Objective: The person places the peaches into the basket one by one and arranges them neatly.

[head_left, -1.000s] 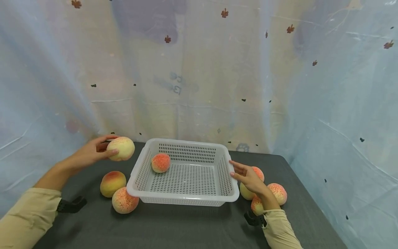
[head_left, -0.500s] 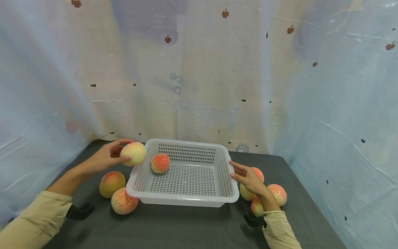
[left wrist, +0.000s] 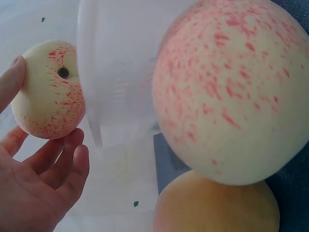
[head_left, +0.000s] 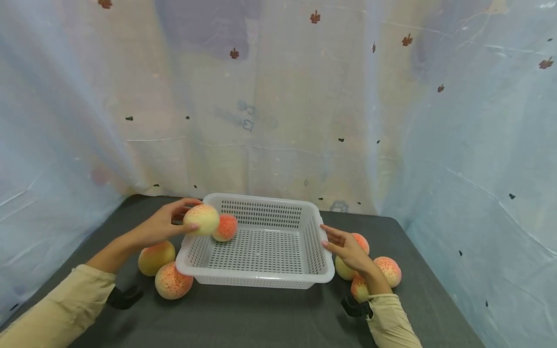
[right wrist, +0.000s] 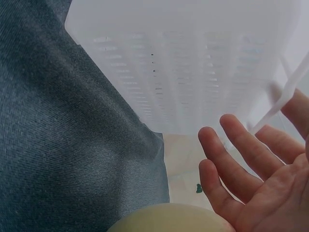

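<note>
My left hand [head_left: 158, 227] grips a pale yellow peach [head_left: 201, 220] speckled with red, above the left rim of a white perforated plastic basket [head_left: 261, 278]. In the left wrist view, thumb and fingers lie around that peach [left wrist: 41, 101], whose stem hollow shows. One orange-red peach [head_left: 225, 227] lies inside the basket near its left wall, partly covered by the held one. At the basket's right end, my right hand [head_left: 350, 249] pinches the rim; in the right wrist view its other fingers [right wrist: 229, 169] stay apart, below the rim.
Left of the basket on the dark tabletop [head_left: 261, 319] are a yellow-orange peach [head_left: 155, 259] and a speckled peach [head_left: 173, 282]. Several more, including a speckled peach [head_left: 389, 271], lie beside and under the right forearm. A pale patterned curtain [head_left: 278, 121] hangs behind.
My left hand has carried the pale peach rightward and slightly lower, from left of the basket to over its left rim. The right hand and basket have stayed put.
</note>
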Demonstrator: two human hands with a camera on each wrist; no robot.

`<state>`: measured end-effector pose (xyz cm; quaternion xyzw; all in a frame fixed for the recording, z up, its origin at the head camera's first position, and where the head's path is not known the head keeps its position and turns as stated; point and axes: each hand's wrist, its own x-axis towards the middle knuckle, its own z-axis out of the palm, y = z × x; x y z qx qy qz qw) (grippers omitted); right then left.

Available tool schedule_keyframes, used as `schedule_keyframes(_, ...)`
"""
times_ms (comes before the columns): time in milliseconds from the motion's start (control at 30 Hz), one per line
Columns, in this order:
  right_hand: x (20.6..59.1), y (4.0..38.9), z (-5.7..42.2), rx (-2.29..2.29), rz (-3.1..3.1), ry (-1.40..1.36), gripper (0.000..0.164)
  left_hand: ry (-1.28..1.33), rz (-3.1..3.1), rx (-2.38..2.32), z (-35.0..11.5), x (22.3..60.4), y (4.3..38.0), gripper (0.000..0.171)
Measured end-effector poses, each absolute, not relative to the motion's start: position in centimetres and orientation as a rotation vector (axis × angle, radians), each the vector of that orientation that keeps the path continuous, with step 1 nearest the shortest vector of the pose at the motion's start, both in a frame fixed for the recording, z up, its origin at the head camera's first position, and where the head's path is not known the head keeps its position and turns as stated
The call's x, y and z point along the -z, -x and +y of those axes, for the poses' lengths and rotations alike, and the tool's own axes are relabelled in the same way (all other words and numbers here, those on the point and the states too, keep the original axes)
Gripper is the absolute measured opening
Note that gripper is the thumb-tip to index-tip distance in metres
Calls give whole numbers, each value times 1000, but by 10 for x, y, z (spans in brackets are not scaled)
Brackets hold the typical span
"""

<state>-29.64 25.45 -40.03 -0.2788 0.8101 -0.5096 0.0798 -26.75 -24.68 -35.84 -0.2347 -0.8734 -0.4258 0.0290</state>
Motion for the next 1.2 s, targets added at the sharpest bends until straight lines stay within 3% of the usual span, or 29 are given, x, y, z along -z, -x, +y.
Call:
schedule_keyframes(933, 403, 297, 257, 1565, 2390, 850, 62, 856, -2740, 1020, -216, 377, 279, 63)
schedule_keyframes(1200, 404, 298, 257, 1569, 2378, 869, 62, 741, -2860, 854, -213, 379, 278, 65)
